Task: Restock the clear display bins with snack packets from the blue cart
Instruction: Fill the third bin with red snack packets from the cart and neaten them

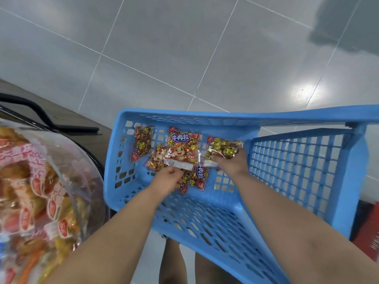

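The blue cart (pixel 205 220) fills the lower middle of the head view. Several clear packets of gold-wrapped beef cubes lie in its far end. My left hand (pixel 168 179) is closed on the lower edge of the middle packet (pixel 183 147), which lies over another one. My right hand (pixel 232 161) grips the right packet (pixel 222 148) by its near side. One more packet (pixel 142 142) leans against the cart's left wall, untouched. A clear display bin (pixel 61 160) full of red-and-orange snack packets sits at the left edge.
Grey tiled floor (pixel 184 48) lies beyond the cart. A black metal frame (pixel 47 119) and a brown base stand behind the bin at the left. Something red (pixel 367 228) sits on the floor at the right edge. My legs show under the cart.
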`<state>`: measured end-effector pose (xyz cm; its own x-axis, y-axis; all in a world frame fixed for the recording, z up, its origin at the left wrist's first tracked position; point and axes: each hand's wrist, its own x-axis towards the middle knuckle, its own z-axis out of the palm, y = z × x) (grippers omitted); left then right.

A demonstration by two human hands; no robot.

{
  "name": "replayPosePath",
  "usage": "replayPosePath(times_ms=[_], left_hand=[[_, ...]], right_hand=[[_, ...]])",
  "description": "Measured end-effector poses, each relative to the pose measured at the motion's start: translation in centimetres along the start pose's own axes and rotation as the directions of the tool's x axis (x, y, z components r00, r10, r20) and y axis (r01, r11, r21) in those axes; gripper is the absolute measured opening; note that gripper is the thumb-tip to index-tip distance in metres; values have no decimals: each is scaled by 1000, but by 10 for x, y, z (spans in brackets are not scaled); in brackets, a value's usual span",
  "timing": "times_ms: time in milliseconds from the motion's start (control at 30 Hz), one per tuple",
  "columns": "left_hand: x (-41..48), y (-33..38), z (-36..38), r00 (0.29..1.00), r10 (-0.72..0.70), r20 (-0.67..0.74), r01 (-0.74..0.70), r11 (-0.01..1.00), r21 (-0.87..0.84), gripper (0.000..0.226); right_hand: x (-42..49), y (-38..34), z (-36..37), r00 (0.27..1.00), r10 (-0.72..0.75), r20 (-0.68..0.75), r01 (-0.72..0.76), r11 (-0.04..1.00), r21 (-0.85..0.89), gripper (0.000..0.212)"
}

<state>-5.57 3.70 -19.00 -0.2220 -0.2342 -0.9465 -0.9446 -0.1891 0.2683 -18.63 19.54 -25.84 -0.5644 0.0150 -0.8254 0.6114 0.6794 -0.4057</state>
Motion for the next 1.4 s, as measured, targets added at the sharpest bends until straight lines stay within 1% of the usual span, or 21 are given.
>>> replayPosePath(times_ms=[67,100,167,233,333,400,433,467,500,567,633,700,800,967,1033,1100,1167,1233,1267,1333,1400], left_hand=[[-5,7,-1,1000,-16,9,18,986,-164,21],[-8,10,-1,999,-18,35,26,967,-255,26],[-12,17,-2,995,-26,99,63,916,-396,42],[-15,21,-2,988,-42,149,110,869,-482,51],[-19,22,-8,991,-40,125,101,842,-530,44],[-18,17,-17,997,-53,52,73,815,-575,36],[-16,13,-23,998,-69,4,58,806,-589,33],[-14,9,-29,995,-82,-54,36,811,-585,30],[-13,5,-35,989,-96,-110,17,823,-568,29],[-11,-4,-46,980,-114,-165,3,829,-559,37],[-11,-8,-52,984,-104,-143,4,819,-574,37],[-11,-11,-56,986,-98,-135,8,834,-551,32],[-6,-16,-57,980,-113,-165,6,839,-544,17],[-3,-17,-57,977,-162,-142,26,742,-670,14],[-4,-14,-56,975,-185,-127,46,721,-692,13],[-5,-10,-57,977,-178,-116,46,712,-700,12],[-7,-7,-56,977,-148,-151,12,752,-659,17],[-7,-7,-54,964,-87,-250,-48,871,-489,21],[-7,-8,-53,956,-64,-285,-59,914,-402,22],[-11,-6,-51,958,-49,-284,-60,930,-364,33],[-18,1,-47,975,-86,-204,-9,905,-424,64]], right_hand=[[-16,-1,0,988,39,150,-56,992,113,101],[-26,-1,1,970,43,238,-71,991,114,104],[-47,-3,7,919,-14,395,-25,995,94,101],[-60,-3,15,857,-74,510,30,995,95,89],[-60,-9,23,799,-82,596,35,995,89,56],[-49,-18,25,852,-42,521,-52,985,164,25],[-40,-24,28,897,-30,441,-47,985,163,19],[-30,-28,32,935,-27,353,-5,996,90,23],[-21,-32,38,957,-29,290,29,1000,3,35],[-7,-42,53,966,-9,258,36,995,-98,61],[2,-48,71,964,22,265,16,990,-137,80],[8,-51,81,972,22,235,8,992,-128,81],[10,-47,80,989,-11,147,16,999,-35,69],[-1,-30,44,957,61,284,-124,970,210,56],[-6,-22,30,943,36,330,-123,961,246,44],[-12,-16,25,941,-22,339,-58,973,225,37],[-17,-16,22,964,-87,252,33,977,211,34],[-20,-19,20,981,-133,140,104,975,195,33],[-21,-20,19,982,-132,139,101,973,210,33],[-26,-25,20,958,-84,275,-5,952,306,41],[-34,-28,27,894,-55,445,-109,936,334,59]])
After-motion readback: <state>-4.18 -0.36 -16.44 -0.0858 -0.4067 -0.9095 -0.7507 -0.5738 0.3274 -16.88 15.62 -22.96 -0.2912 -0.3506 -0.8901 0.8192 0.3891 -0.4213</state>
